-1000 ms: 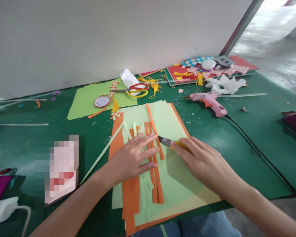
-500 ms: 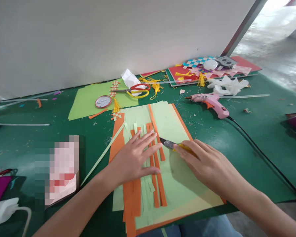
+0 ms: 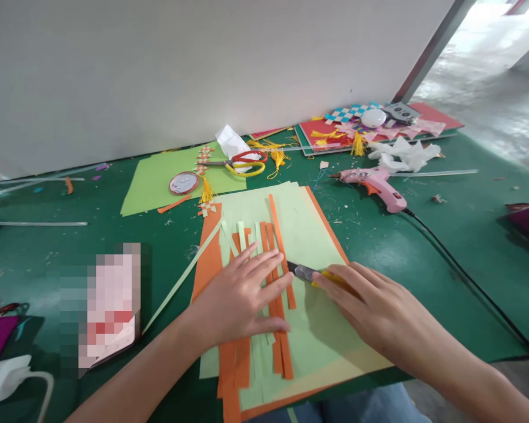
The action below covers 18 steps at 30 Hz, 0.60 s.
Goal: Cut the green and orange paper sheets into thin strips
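Observation:
My left hand (image 3: 242, 294) lies palm down with fingers spread over orange paper strips (image 3: 281, 252) and pale green paper strips (image 3: 241, 235). Beneath them is a stack of pale green paper (image 3: 326, 358) with orange sheets showing at its edges. In my right hand (image 3: 370, 299) is a yellow utility knife (image 3: 308, 274), fingers wrapped round the handle. Its dark blade points left, close beside the rightmost orange strip and near my left fingertips; whether the blade touches the strip I cannot tell. My left palm hides the middle of several strips.
Behind the stack lie scissors (image 3: 242, 163), a roll of tape (image 3: 184, 183) and bright green sheets (image 3: 145, 176). A pink glue gun (image 3: 379, 183) with a black cord rests to the right. A blurred-out phone (image 3: 112, 311) is at left. A grey wall (image 3: 180, 70) bounds the far side.
Both hands have moved slightly toward me. The rightmost orange strip has slid the same way under my left fingers, and the knife has come along.

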{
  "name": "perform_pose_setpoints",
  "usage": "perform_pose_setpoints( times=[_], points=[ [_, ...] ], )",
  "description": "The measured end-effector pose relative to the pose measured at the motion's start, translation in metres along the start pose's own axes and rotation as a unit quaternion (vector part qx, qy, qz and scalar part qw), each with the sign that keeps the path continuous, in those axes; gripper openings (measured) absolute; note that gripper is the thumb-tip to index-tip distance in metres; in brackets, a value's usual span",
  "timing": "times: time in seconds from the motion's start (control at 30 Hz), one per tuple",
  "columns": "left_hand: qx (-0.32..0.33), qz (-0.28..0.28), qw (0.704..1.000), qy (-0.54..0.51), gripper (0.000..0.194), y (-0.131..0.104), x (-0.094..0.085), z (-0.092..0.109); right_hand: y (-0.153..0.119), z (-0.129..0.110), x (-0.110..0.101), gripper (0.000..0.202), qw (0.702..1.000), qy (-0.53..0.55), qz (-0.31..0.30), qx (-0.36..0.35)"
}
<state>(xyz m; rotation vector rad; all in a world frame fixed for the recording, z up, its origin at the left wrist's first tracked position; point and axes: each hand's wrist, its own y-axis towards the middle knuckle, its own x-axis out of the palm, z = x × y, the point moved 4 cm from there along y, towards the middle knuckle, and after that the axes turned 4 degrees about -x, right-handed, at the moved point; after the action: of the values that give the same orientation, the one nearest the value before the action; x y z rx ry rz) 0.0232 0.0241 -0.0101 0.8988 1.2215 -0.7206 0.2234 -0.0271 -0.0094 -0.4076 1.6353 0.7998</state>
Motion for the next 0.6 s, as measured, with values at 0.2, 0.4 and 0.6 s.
perform_pose_setpoints(
  times=[0.2,0.4,0.6],
  points=[
    [0.016,0.065,0.997,0.031,0.032,0.006,-0.004,0.01,-0.008,-0.008,-0.003,0.032,0.999,0.038,-0.006,-0.014],
    [-0.06,0.054,0.997,-0.02,0.045,0.007,0.003,-0.003,-0.008,-0.01,-0.006,0.028,1.0,0.029,0.002,-0.01],
    [-0.084,0.024,0.996,-0.019,0.055,0.004,0.008,-0.009,-0.009,-0.011,-0.005,0.029,1.0,0.024,0.001,-0.005]
  ],
)
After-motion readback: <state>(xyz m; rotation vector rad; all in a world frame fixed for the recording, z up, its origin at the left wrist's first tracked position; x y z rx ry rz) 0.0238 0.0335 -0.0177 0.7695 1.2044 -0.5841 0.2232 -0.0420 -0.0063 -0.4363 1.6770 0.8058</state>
